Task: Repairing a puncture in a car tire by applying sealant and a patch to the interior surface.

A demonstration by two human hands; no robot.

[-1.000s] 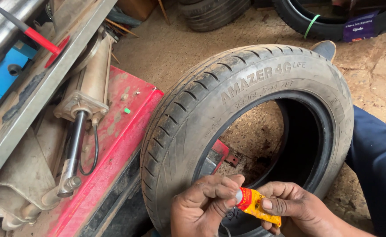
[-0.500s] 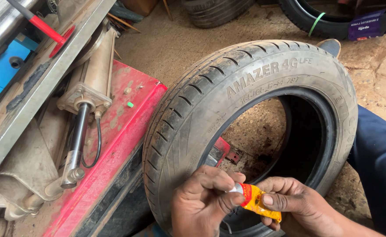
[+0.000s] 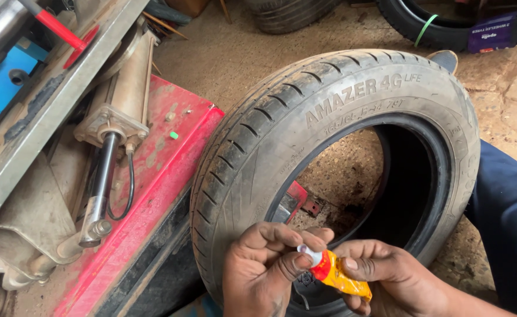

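A black car tyre (image 3: 305, 129) stands upright on the dirt floor, leaning beside a red machine base. In front of its lower sidewall my right hand (image 3: 387, 276) grips a small yellow and red tube (image 3: 337, 276) by its body. My left hand (image 3: 270, 264) pinches the tube's white nozzle end (image 3: 305, 251) between thumb and fingers. Both hands are close together at the bottom of the view, just over the tyre's bead.
The red tyre-changer base (image 3: 152, 194) with a grey cylinder and rod (image 3: 108, 152) lies to the left. A metal frame (image 3: 41, 100) crosses the top left. More tyres (image 3: 446, 29) lie at the back. My dark blue trouser leg (image 3: 508, 217) is at right.
My left fingers have shifted on the tube's tip, and the white nozzle now shows where a red end was seen. The view has dropped slightly; the tyre has not moved.
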